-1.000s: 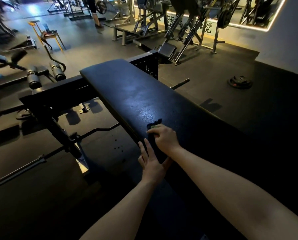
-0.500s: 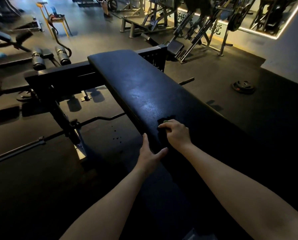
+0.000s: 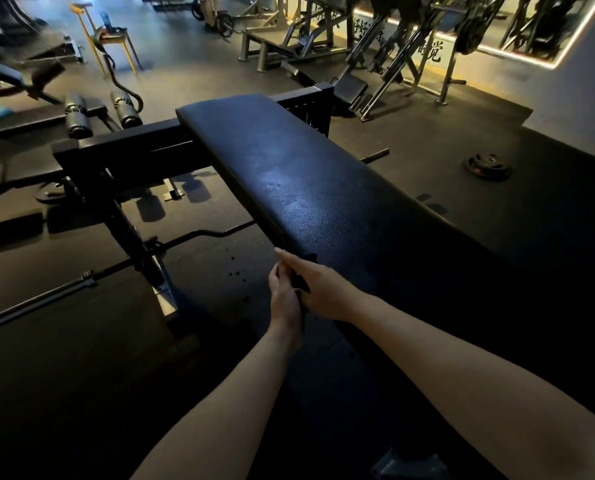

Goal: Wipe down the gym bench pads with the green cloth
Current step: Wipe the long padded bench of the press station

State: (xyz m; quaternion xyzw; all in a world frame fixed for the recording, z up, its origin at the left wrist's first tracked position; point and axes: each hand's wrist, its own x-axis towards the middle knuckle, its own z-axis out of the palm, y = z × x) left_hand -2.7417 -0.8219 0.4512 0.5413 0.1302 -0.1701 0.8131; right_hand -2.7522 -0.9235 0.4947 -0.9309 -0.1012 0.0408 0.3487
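Where the arms come in: two bare forearms, cut off by the lower edge of the view, meet at the near left edge of the pad.
Left hand (image 3: 284, 301): it sits against the side of the pad, below the edge. Its fingertips go behind the cloth and the other hand, so I cannot tell whether it grips anything.
Right hand (image 3: 327, 289): it lies over the pad's edge with its fingers bent down round the cloth, one finger stretched along the rim.
Green cloth (image 3: 298, 283): only a dark scrap shows, wedged between the two hands at the pad's left edge. In this dim light it reads almost black, and most of it is covered.
Bench pad (image 3: 306, 188): long and black, with a dull sheen at mid-length. Its near end sinks into shadow.
Frame (image 3: 126, 147): a black beam crosses under the pad's far end.
Curl bar (image 3: 202, 233): it lies on the floor to the left, partly hidden behind the frame's upright.
Weight plate (image 3: 489, 167): it lies flat on the floor to the right, well apart from the bench.
Yellow stool (image 3: 110, 38): it stands far to the left, carrying something I cannot make out.
Far machines: dark shapes, cut off by the upper edge of the view.
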